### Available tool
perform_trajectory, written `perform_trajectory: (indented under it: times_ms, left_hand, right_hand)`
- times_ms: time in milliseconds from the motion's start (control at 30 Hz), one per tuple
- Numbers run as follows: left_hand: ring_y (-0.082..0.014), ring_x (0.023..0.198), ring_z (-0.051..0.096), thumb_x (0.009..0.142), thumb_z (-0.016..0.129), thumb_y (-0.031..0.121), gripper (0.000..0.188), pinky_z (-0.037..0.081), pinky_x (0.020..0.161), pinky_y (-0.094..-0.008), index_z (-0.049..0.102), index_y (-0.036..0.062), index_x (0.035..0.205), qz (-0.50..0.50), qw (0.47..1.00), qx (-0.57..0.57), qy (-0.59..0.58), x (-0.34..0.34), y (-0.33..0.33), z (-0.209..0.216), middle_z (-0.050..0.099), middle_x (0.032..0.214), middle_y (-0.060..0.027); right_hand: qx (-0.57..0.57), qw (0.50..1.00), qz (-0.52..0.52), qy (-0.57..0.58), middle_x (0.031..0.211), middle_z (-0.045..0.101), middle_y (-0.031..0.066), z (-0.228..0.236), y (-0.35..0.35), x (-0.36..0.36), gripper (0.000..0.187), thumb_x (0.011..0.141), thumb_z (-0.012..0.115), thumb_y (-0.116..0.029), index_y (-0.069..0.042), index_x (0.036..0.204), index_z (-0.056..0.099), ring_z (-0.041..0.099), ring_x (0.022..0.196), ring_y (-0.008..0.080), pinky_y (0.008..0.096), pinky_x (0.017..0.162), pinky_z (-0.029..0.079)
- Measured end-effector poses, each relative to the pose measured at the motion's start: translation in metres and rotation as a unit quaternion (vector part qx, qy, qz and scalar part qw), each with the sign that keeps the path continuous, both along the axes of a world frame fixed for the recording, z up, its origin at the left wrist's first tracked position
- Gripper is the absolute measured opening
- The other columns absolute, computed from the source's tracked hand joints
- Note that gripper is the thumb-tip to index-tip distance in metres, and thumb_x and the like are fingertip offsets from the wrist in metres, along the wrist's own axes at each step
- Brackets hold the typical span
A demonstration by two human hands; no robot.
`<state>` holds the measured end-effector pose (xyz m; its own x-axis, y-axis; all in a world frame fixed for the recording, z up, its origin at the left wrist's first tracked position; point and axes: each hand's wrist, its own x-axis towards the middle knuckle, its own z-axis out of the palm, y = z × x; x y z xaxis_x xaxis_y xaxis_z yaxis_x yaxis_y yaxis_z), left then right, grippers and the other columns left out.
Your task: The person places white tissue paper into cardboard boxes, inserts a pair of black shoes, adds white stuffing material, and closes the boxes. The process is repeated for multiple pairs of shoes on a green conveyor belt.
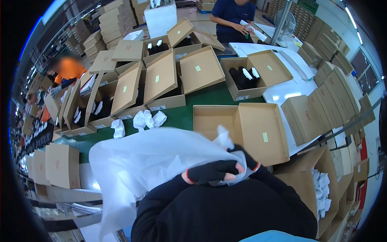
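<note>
A large thin sheet of white tissue paper (141, 155) billows in front of me, its loose end hanging down on the left. My left hand (213, 172), in a black fingerless glove with a red cuff, is closed on the sheet's right end near my chest. Just beyond it my right hand (244, 156), gloved alike, grips the same bunched end; its fingers are partly hidden by paper. Behind the hands an open brown shoebox (264, 131) lies on the green tabletop (205, 94), its lid folded back to the right. Crumpled paper wads (149, 119) lie left of it.
Several open boxes (163, 101) with black shoes line the table's far side. Another open shoebox (248, 92) stands at the right, by stacked closed boxes (308, 117). A large carton (298, 187) holding white paper wads is at my right. Co-workers (231, 18) are at the back and left.
</note>
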<state>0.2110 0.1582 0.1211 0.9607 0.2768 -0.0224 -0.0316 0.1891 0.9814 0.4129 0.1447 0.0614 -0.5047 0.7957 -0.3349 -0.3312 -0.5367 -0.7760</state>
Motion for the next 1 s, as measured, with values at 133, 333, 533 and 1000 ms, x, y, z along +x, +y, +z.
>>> perform_trajectory:
  times_ms: [133,333,533,1000]
  left_hand:
    - [-0.0195,0.101,0.059,0.09,0.06,0.035,0.058,0.049,0.086,-0.0338,0.041,0.0002,0.133,0.126,0.978,-0.109,-0.126,-0.053,0.029,-0.032,0.057,0.117,-0.013]
    - [-0.0255,0.121,0.05,0.094,0.055,0.033,0.062,0.042,0.097,-0.0354,0.031,0.0044,0.144,0.448,0.892,0.002,-0.053,-0.125,0.074,-0.056,0.042,0.14,-0.0135]
    - [-0.038,0.125,0.044,0.086,0.065,0.034,0.061,0.036,0.103,-0.0451,0.043,0.005,0.134,0.483,0.648,0.51,0.294,-0.17,0.117,-0.149,0.046,0.135,-0.0187]
    - [-0.0397,0.136,0.027,0.088,0.049,0.056,0.068,0.012,0.106,-0.0655,0.044,0.0083,0.136,0.402,0.416,0.537,0.614,-0.156,0.113,-0.185,0.04,0.142,-0.016]
  right_hand:
    - [0.121,0.992,-0.019,-0.012,0.094,0.061,0.0046,-0.004,0.031,0.063,0.026,0.093,0.056,-0.025,-0.004,0.108,0.059,0.058,0.089,0.0122,0.0274,0.079,0.047]
    - [0.289,0.709,-0.187,-0.615,0.083,0.066,0.0066,-0.052,0.042,0.285,0.032,0.092,0.059,-0.035,-0.005,0.103,0.065,0.061,0.075,0.0159,0.032,0.067,0.048]
    - [0.261,0.618,-0.194,-0.715,0.082,0.065,0.0087,-0.028,0.072,0.373,0.041,0.089,0.06,-0.039,-0.001,0.104,0.063,0.061,0.071,0.0181,0.0344,0.064,0.048]
    - [0.385,0.499,-0.273,-0.727,0.115,0.059,0.0175,-0.082,0.125,0.548,0.063,0.086,0.064,-0.042,0.001,0.129,0.049,0.059,0.097,0.0245,0.0359,0.08,0.047]
